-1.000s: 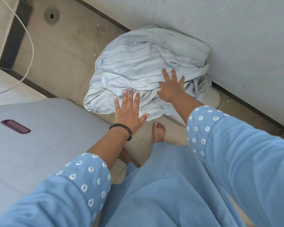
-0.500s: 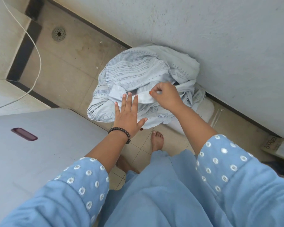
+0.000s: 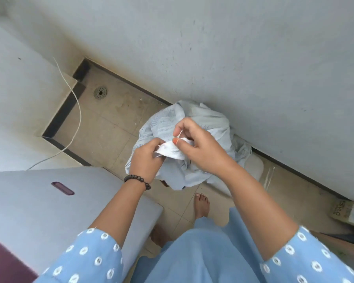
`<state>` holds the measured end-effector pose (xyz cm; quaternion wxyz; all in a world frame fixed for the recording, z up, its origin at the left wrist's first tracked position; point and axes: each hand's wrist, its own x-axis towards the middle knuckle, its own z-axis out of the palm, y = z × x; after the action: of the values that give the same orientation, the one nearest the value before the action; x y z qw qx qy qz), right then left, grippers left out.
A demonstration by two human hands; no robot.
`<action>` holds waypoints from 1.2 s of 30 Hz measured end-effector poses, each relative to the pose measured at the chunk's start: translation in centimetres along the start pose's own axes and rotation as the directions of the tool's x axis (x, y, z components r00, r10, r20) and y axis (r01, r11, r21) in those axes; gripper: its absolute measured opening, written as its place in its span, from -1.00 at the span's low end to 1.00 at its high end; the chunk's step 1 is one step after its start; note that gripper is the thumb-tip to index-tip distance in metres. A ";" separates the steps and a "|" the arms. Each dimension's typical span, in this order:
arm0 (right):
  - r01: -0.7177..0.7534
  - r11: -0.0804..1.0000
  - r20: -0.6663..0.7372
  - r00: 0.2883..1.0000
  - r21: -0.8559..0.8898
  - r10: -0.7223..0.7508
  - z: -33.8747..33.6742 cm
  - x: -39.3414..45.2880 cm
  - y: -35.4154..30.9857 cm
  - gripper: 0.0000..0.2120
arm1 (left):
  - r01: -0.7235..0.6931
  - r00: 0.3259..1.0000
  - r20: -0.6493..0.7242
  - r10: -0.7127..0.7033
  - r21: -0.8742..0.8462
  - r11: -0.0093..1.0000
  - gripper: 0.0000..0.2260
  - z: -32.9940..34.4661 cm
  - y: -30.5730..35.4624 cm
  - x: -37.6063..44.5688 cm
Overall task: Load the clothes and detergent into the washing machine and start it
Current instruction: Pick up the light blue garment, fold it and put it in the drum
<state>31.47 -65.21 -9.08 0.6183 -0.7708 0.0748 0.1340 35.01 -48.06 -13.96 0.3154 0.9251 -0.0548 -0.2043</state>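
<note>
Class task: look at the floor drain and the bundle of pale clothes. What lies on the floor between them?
Head view: only bare, stained beige floor tile lies between the floor drain and the clothes bundle.

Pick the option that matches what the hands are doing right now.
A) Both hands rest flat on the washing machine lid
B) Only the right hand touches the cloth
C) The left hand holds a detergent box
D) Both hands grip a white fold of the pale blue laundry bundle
D: the left hand and the right hand both pinch the white fold above the laundry bundle; the washing machine lid lies untouched.
</note>
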 end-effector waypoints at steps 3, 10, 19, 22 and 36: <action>0.090 0.990 -0.066 0.994 0.110 -0.083 -2.3 -1.2 -2.9 -0.96 | 0.024 0.994 -0.111 -0.020 0.038 0.999 -0.92 -3.7 -0.2 -0.7; 0.274 0.909 -0.245 0.948 0.314 -0.201 -6.6 -4.3 -9.2 -0.89 | 0.090 0.952 -0.289 -0.098 -0.042 0.995 -0.78 -11.4 0.3 -3.6; 0.134 0.991 -0.442 0.888 -0.007 -0.123 -9.0 -7.8 -12.6 -0.82 | -0.258 0.878 -0.478 0.031 -0.419 0.871 -0.73 -19.3 5.3 -6.6; 0.052 0.967 -0.356 0.923 -0.250 -0.142 -8.9 -9.0 -15.0 -0.64 | -0.396 0.905 -0.382 0.188 -0.593 0.701 -0.79 -21.0 9.4 -7.9; 0.535 0.742 -0.091 0.783 -0.405 -0.615 -7.3 -13.0 -24.1 -0.75 | -0.498 0.816 -0.089 0.571 -0.611 0.616 -0.53 -20.0 20.3 -13.5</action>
<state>26.66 -67.53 18.75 0.4662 -0.8646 -0.1260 -0.1389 31.53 -49.85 17.32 0.6382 0.7004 -0.2770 -0.1596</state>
